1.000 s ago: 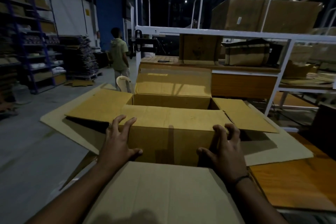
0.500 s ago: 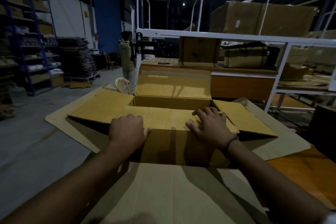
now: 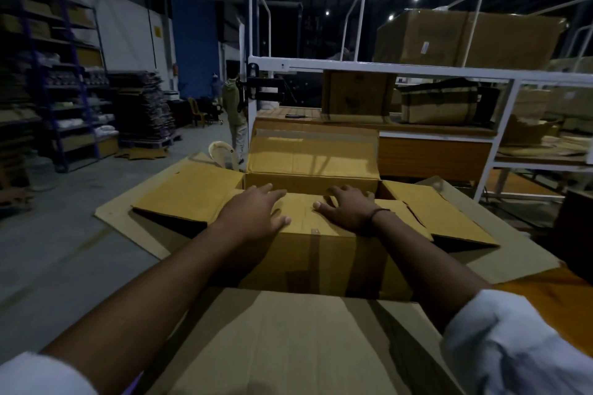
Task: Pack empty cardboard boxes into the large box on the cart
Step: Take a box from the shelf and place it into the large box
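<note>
Two hands, both flat on the near flap (image 3: 301,213) of the yellow box (image 3: 321,263). L hand (image 3: 256,212) and R hand (image 3: 348,208) lie palms down, fingers spread and fairly straight. They grip nothing, just press.

Prob. reason: folding that flap inward to close the top, and pushing the box down so it seats properly.

The yellow box sits inside the large box (image 3: 288,340), close to its near edge, w/ its front wall dropping behind the large box's near flap. Its L flap (image 3: 189,189) and R flap (image 3: 442,218) lie spread outward over the large box's own splayed sides. The far flap (image 3: 313,151) stands up, so the top isn't closed yet.

The orange deck (image 3: 564,298) at the R edge is likely the cart.

Writing: none legible.
- A tape strip (image 3: 316,253) runs down the yellow box's front wall.
- The white label (image 3: 424,47) on a big carton on the rack behind is too small to read.
- Same for the yellow wall sign (image 3: 157,31).
</note>
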